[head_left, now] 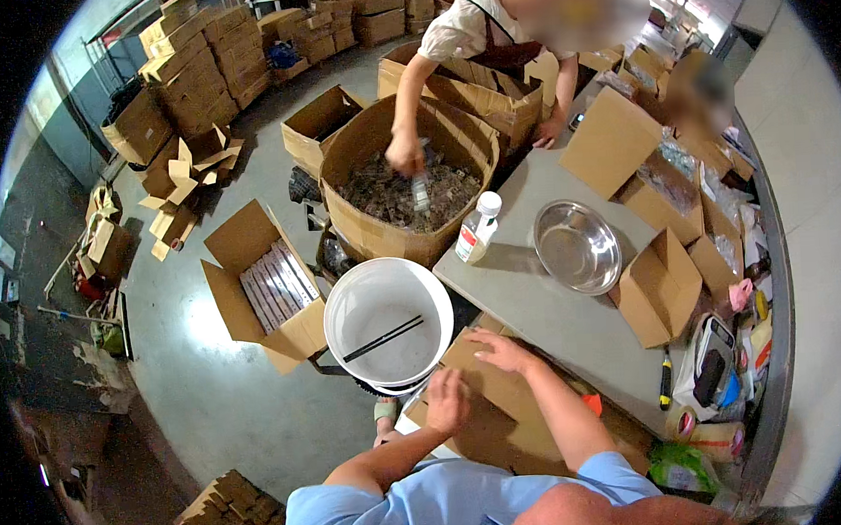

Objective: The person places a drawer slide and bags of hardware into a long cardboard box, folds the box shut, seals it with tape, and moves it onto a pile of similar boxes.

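A brown cardboard box (491, 430) lies in front of me, its flaps folded over the top. My left hand (447, 401) rests at its left edge, fingers slightly bent and a little apart, with nothing visible in them. Over the far part of the same box is my right hand (499, 351), fingers stretched out, touching or just above the cardboard; I cannot tell which. Just beyond my left hand stands a white bucket (347, 304) with two thin black sticks (383, 339) inside.
A grey table (514, 229) bears a white-capped bottle (479, 229), a steel bowl (578, 248), an open carton (658, 293) and a yellow-black cutter (665, 380). Across, a co-worker's hand (405, 154) holds a clear packet over a large carton (381, 231) of small dark pieces. Left stands a carton (228, 301) of flat packs.
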